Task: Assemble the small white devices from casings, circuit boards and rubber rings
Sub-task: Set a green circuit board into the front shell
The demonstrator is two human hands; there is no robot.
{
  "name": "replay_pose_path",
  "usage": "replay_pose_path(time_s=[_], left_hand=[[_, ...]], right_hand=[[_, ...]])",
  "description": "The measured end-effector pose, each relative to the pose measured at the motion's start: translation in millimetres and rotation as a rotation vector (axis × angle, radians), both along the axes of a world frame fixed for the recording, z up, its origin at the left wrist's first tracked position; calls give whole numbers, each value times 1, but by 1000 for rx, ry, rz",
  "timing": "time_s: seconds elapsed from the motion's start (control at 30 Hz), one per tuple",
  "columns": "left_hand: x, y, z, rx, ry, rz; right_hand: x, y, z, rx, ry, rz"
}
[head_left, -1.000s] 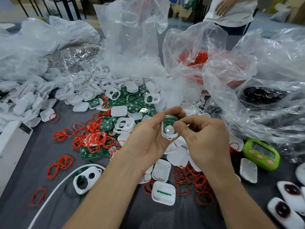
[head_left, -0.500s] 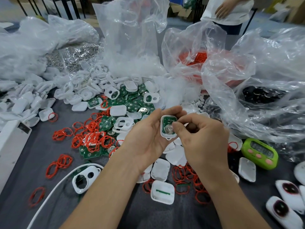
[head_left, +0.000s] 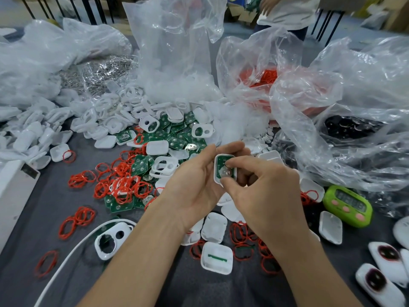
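Note:
My left hand point(head_left: 194, 187) holds a small white casing point(head_left: 224, 169) with a green circuit board and a round silvery disc seated in it, thumb on its top edge. My right hand point(head_left: 263, 191) pinches at the board with thumb and forefinger, covering the casing's right side. Loose white casings point(head_left: 215, 227), green circuit boards point(head_left: 141, 166) and red rubber rings point(head_left: 124, 185) lie scattered on the grey table below and to the left of my hands.
Clear plastic bags point(head_left: 332, 120) of parts stand at the back and right. A green timer point(head_left: 347, 204) sits to the right. Finished devices point(head_left: 376, 282) lie at the bottom right. A white box point(head_left: 15, 189) and a white cable point(head_left: 70, 251) are on the left. A person point(head_left: 287, 9) stands behind.
Both hands have shifted slightly with the casing. My right thumb and forefinger have moved from the casing's edge onto the board and disc.

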State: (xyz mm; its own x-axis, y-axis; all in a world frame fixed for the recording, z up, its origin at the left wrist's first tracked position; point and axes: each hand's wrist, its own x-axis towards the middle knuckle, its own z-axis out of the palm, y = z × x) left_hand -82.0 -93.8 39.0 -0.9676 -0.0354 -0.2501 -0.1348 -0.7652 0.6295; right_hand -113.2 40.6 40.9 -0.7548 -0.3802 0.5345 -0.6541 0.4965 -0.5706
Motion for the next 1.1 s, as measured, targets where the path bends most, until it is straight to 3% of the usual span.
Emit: replay_pose_path(time_s=[0.3, 1.1], left_hand=[[3, 3, 4, -18, -19, -12], [2, 1, 4, -14, -61, -19]], right_hand=[[5, -3, 5, 79, 50, -38], [1, 1, 0, 29, 85, 34]])
